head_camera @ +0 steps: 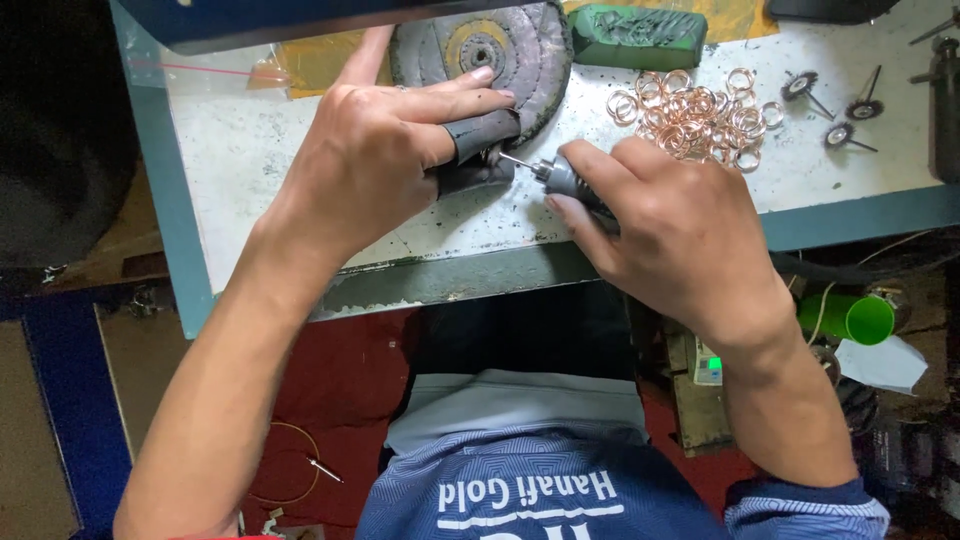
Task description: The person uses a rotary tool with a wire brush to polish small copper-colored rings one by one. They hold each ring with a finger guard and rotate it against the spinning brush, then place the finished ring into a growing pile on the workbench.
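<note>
Head view: rotary tool (560, 175) gripped by right hand (680, 235), tip touching left hand (385, 150).

Bright, even light on sharp bench; dark, dim edges.

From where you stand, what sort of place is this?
Probably a jeweller's polishing bench: a pile of thin copper-coloured metal rings, a grey stitched cloth buffing wheel, a green polishing compound bar, and the right hand gripping a small rotary handpiece.
</note>
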